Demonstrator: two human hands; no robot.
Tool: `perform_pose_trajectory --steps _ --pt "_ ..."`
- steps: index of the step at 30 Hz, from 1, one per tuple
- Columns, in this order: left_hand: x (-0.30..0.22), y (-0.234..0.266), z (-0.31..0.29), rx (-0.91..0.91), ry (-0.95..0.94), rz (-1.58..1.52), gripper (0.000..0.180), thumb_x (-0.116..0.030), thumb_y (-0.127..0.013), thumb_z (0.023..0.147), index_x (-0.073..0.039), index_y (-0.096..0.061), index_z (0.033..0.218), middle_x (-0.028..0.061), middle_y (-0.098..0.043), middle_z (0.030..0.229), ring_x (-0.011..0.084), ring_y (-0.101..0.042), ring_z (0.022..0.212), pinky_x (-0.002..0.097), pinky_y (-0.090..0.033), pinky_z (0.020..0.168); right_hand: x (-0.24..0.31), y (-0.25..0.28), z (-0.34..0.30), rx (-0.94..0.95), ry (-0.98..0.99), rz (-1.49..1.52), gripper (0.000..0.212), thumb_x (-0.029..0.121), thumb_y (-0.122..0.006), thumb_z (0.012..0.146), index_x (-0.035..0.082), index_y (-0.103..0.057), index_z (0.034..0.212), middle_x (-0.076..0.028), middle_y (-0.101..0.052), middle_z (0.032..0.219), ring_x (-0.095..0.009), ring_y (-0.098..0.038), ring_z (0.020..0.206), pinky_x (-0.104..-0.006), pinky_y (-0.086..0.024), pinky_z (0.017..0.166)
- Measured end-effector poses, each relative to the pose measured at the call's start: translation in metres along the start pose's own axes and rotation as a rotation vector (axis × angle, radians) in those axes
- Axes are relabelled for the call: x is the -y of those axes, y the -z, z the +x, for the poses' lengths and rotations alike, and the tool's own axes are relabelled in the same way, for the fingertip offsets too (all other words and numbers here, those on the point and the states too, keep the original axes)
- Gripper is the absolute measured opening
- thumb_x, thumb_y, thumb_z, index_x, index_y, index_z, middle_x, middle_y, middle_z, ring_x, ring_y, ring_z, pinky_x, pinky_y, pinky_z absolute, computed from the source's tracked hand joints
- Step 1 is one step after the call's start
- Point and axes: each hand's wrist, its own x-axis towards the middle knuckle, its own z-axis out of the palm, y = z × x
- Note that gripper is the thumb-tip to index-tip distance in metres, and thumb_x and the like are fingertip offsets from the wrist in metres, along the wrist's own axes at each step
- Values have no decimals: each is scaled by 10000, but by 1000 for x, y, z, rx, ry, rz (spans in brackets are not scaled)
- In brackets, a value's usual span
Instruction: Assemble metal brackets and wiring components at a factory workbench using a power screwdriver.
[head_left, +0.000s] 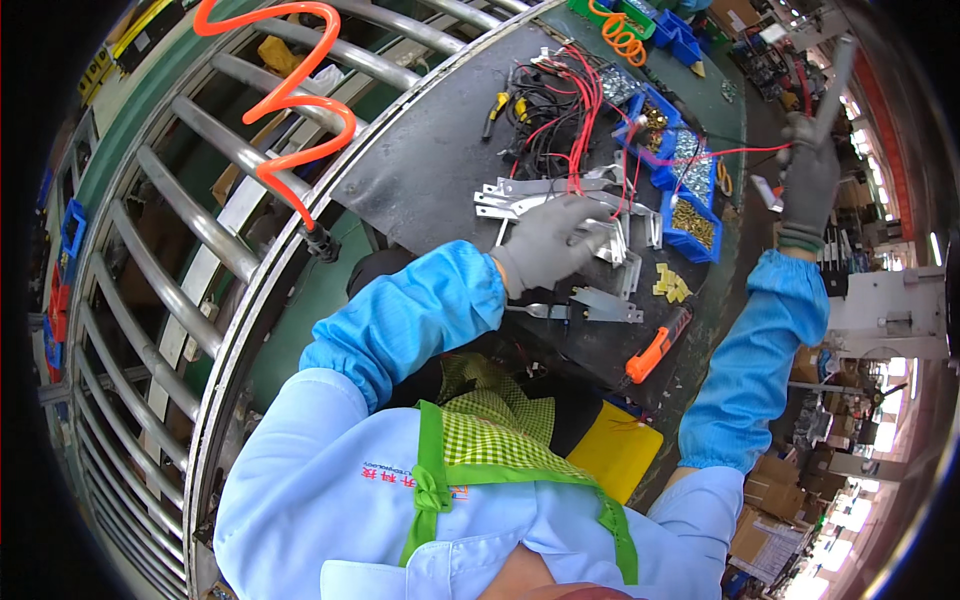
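Observation:
My left hand (555,245), in a grey glove, hovers at the near end of a pile of silver metal brackets (520,198). Its fingers are bent and apart, with nothing visible between them; whether they touch a bracket I cannot tell. Out to the right, my right hand (808,185), also gloved, is raised and closed on a long grey metal strip (840,85) pointing up and away. A red wire (740,151) stretches from the bench to this hand. Beyond the brackets lies a tangle of black and red wires (570,110).
Blue bins (690,245) of small metal fasteners line the bench's right side. Nearer lie an orange-handled tool (655,350), yellow pieces (670,284) and a flat metal plate (605,306). An orange coiled hose (300,100) hangs by the metal rollers (215,230) at left.

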Motion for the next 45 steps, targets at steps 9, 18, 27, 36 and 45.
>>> perform_pose_trajectory --steps 9,18,27,36,45 --pt "12 -13 17 33 182 -343 343 -185 -623 953 -12 -564 1243 83 -639 1103 131 -592 1006 295 -501 856 39 48 -19 -90 -26 29 354 362 -502 990 39 -644 1028 -44 -560 653 -95 -519 538 -277 -439 509" --pt "6 -46 11 164 369 -568 415 -228 -633 933 -15 -542 1277 95 -661 1066 159 -628 1019 323 -512 872 79 84 -29 -164 -72 -71 319 311 -517 1004 30 -665 1037 1 -563 687 -44 -494 580 -199 -390 503" --pt "-67 -74 2 649 -130 -567 987 -443 -790 787 -31 -249 1502 171 -465 1427 281 -474 1282 404 -409 1038 119 120 -91 -273 21 301 287 259 -509 1007 -9 -606 1048 -11 -579 784 -51 -450 544 -215 -334 448" --pt "-78 -23 -20 913 349 -754 584 -211 -660 895 -75 -422 1411 29 -599 921 89 -561 733 246 -476 622 106 172 -141 -680 -125 86 278 213 -486 1010 -17 -582 1135 -60 -611 863 -27 -454 517 -159 -351 449" --pt "-38 71 3 459 571 -851 420 -278 -598 971 -85 -484 1326 38 -595 1078 77 -603 779 202 -526 641 54 251 -277 -401 -183 246 482 403 -432 1022 -28 -463 1236 -138 -582 1067 -36 -404 493 -154 -267 375"
